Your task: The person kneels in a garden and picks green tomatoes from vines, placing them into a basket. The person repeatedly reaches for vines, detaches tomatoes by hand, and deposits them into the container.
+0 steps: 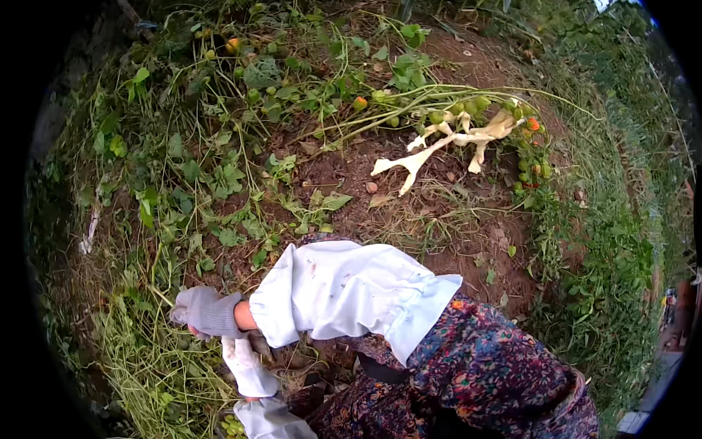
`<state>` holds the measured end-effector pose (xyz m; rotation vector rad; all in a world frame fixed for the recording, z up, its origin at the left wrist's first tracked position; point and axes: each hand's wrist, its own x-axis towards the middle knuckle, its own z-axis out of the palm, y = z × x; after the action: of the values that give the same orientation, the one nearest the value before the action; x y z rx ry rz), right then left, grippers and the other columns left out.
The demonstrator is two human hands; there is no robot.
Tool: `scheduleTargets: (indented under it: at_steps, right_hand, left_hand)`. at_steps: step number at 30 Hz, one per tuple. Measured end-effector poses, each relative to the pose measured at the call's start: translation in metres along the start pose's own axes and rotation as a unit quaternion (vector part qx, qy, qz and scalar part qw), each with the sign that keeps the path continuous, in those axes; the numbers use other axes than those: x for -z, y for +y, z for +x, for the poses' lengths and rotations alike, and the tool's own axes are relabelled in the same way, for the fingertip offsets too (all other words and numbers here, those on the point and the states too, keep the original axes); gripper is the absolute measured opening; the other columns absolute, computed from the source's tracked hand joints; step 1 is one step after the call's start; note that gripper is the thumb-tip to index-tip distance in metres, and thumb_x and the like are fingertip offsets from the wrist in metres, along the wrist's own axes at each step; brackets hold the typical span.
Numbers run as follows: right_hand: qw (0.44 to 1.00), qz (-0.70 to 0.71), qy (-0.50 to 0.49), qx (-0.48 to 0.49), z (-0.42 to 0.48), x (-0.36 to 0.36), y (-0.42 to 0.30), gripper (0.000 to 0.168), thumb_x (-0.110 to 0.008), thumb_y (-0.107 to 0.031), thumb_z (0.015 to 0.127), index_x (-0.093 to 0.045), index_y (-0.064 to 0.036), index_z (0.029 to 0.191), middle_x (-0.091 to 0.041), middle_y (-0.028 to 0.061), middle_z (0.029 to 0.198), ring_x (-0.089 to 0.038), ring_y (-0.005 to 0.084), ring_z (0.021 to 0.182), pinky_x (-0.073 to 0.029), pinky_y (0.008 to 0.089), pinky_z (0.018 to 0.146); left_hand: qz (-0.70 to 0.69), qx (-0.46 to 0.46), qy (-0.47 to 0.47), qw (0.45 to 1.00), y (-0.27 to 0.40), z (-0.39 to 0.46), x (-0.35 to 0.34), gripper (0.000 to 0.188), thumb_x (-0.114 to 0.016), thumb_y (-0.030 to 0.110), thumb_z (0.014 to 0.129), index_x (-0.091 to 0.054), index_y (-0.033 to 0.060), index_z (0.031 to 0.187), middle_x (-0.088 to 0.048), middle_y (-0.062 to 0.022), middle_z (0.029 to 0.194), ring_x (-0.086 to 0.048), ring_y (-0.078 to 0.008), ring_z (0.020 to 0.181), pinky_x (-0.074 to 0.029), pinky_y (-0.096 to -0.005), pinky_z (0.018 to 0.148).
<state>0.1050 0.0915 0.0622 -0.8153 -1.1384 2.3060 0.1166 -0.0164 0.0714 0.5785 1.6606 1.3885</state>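
Note:
My right hand (205, 311), in a grey knitted glove, is closed around a green plant stem (162, 295) at the left. Just below it is my left hand (247, 366) in a whitish glove; its fingertips are partly hidden beneath the right hand, so its grip cannot be told. Both arms have loose white sleeves. A heap of thin, tangled green stems (159, 362) lies beside the hands. Small green fruits (233, 425) show at the bottom edge, next to the left sleeve.
Leafy vines (219, 175) cover the ground at the upper left. Long cut-looking stems bearing green and orange round fruits (482, 103) lie at the upper right, beside a pale branched piece (433, 153). Bare reddish soil (351, 170) shows between. My floral-clothed legs (493, 356) fill the lower right.

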Motion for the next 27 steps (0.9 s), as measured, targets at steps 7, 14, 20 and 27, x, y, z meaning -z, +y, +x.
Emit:
scheduleTargets:
  at_steps: [7,14,20,27]
  right_hand:
    - [0.708,-0.579,0.259,0.31,0.011,0.021,-0.022,0.032,-0.052,-0.031,0.081,-0.065,-0.002,0.089,-0.058,0.018,0.08,-0.059,0.0306,0.065,-0.044,0.041,0.043]
    - [0.794,-0.319,0.304,0.42,-0.063,0.052,-0.076,0.017,-0.059,-0.022,0.079,-0.062,-0.006,0.081,-0.058,0.008,0.068,-0.057,0.0228,0.057,-0.045,0.0377,0.049]
    - [0.771,-0.096,0.54,0.324,-0.281,0.265,0.029,0.017,-0.054,-0.021,0.088,-0.062,-0.007,0.091,-0.063,0.0098,0.079,-0.061,0.0244,0.069,-0.05,0.0344,0.064]
    - [0.529,-0.241,0.748,-0.32,-0.587,0.441,0.243,0.024,-0.053,-0.024,0.085,-0.064,-0.012,0.103,-0.063,0.0156,0.099,-0.059,0.0345,0.097,-0.047,0.042,0.084]
  left_hand:
    - [0.298,-0.158,0.21,0.918,0.068,0.068,0.106,0.028,-0.045,0.033,0.094,-0.057,0.0083,0.099,-0.046,0.0031,0.07,-0.037,-0.0035,0.055,-0.033,-0.0195,0.048]
    - [0.367,-0.13,0.086,0.917,0.04,0.059,0.055,0.028,-0.046,0.033,0.094,-0.057,0.0092,0.102,-0.048,0.0019,0.072,-0.04,-0.0058,0.056,-0.035,-0.0217,0.048]
    - [0.419,-0.02,-0.004,0.908,0.0,0.07,0.015,0.028,-0.047,0.034,0.093,-0.056,0.0101,0.105,-0.049,0.0009,0.074,-0.042,-0.0078,0.056,-0.037,-0.0237,0.047]
    - [0.478,0.08,0.074,0.872,0.023,0.077,0.06,0.029,-0.048,0.034,0.092,-0.055,0.011,0.109,-0.051,-0.0003,0.076,-0.045,-0.0101,0.056,-0.04,-0.0259,0.047]
